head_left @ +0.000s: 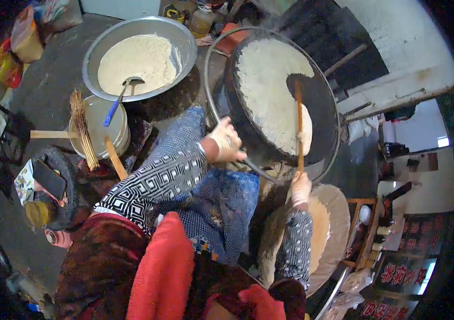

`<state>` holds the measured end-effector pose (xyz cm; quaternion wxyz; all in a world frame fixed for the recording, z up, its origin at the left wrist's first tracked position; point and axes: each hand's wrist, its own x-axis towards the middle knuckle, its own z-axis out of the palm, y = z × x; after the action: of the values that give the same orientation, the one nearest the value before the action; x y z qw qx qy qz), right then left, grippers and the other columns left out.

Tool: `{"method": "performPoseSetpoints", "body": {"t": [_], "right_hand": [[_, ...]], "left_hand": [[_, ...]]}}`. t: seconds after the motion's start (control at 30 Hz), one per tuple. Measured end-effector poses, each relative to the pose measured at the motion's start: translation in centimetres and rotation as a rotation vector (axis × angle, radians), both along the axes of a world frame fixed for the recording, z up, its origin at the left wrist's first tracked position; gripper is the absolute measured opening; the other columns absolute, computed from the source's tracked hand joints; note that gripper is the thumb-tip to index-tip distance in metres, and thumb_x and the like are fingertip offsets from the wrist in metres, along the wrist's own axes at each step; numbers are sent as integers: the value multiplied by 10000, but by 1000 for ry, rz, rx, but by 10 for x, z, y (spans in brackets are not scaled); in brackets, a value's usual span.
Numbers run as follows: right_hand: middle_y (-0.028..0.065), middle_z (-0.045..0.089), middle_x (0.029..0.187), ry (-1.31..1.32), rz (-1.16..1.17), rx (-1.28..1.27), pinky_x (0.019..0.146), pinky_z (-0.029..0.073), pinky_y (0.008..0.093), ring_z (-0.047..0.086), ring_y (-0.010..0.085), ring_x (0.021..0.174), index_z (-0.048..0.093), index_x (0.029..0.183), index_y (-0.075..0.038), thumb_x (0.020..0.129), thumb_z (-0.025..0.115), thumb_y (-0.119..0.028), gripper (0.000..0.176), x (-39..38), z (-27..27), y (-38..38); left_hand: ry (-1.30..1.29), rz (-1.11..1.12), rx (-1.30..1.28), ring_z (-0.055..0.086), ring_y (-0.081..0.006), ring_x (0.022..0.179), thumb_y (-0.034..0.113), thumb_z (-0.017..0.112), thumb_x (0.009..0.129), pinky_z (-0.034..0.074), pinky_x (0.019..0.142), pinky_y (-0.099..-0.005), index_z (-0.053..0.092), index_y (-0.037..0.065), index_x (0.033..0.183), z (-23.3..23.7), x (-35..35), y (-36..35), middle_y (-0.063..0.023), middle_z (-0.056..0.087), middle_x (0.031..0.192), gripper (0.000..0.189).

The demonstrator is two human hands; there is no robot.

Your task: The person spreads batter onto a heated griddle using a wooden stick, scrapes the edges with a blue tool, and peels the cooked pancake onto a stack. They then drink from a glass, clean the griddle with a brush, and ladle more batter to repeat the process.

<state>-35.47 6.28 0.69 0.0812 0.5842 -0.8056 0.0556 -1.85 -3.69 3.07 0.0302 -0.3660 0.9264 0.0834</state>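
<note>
Already the batter (267, 90) covers most of the one griddle (323, 106); a dark patch at its right is not yet spread. Your right hand (300, 189) clenches the single wooden spreader (299, 122) there. Your left hand (226, 141) curls at the rim, its grip unclear. One bowl (184, 36) nearby holds one ladle (114, 109).
</note>
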Motion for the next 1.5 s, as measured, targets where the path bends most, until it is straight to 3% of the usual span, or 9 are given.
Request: {"method": "performPoseSetpoints", "body": {"t": [0.23,0.4,0.63,0.7,0.83,1.03,1.33,1.37,1.5], "right_hand": [[261,618,734,7,-72,34,613,457,556,597,457,710,545,889,-28,948,455,-323,314,-12,3,-3],[251,610,685,-7,116,40,607,468,545,602,453,666,545,822,-16,942,473,-331,345,21,-9,22],[275,617,783,-29,-166,97,688,459,544,597,458,781,548,845,-23,940,466,-327,329,-3,18,-2],[247,599,654,88,-11,-43,553,438,559,570,468,608,524,826,-56,933,486,-322,289,-22,-14,7],[252,600,659,42,-131,-61,552,416,572,575,475,627,517,862,-69,924,491,-336,276,-37,-19,4],[251,604,665,71,-71,44,564,440,563,589,467,647,543,836,-65,929,477,-335,293,-19,-17,14],[283,618,796,-54,28,83,681,464,537,593,478,783,563,843,0,947,444,-351,384,27,9,16],[280,619,790,-64,68,123,677,470,529,595,477,777,567,837,-2,946,449,-350,383,31,1,26],[268,626,775,-113,-136,76,677,460,546,599,470,761,538,830,-36,944,448,-341,338,-19,2,12]], "left_hand": [[99,-33,167,527,-302,1104,669,416,835,230,1071,-505,652,70,1045,-16,-44,25,-127,632,1058,677],[94,-57,153,520,-299,1123,665,429,833,228,1075,-495,648,58,1044,-15,-34,19,-118,633,1078,679],[72,-78,160,525,-298,1122,666,422,840,237,1069,-487,646,63,1057,-10,-23,11,-125,639,1069,679],[98,-54,145,535,-302,1109,661,418,844,245,1063,-481,643,64,1067,-15,-22,9,-128,649,1051,676],[3,-64,165,525,-240,1139,655,384,863,243,1065,-431,655,83,1093,-1,-11,6,-90,653,1092,673],[164,-57,10,586,-306,995,622,461,830,310,1019,-471,693,79,866,-21,4,-12,-131,677,898,592],[173,-34,72,557,-291,1078,618,363,881,246,1070,-467,681,86,1026,-22,-6,8,-120,645,1039,637],[249,21,-147,591,-280,980,614,418,856,283,1048,-461,675,112,936,-33,-11,19,-109,647,918,569],[127,-24,79,564,-293,1057,635,389,864,272,1052,-451,683,107,978,-34,-18,-3,-101,664,1000,616]]}}
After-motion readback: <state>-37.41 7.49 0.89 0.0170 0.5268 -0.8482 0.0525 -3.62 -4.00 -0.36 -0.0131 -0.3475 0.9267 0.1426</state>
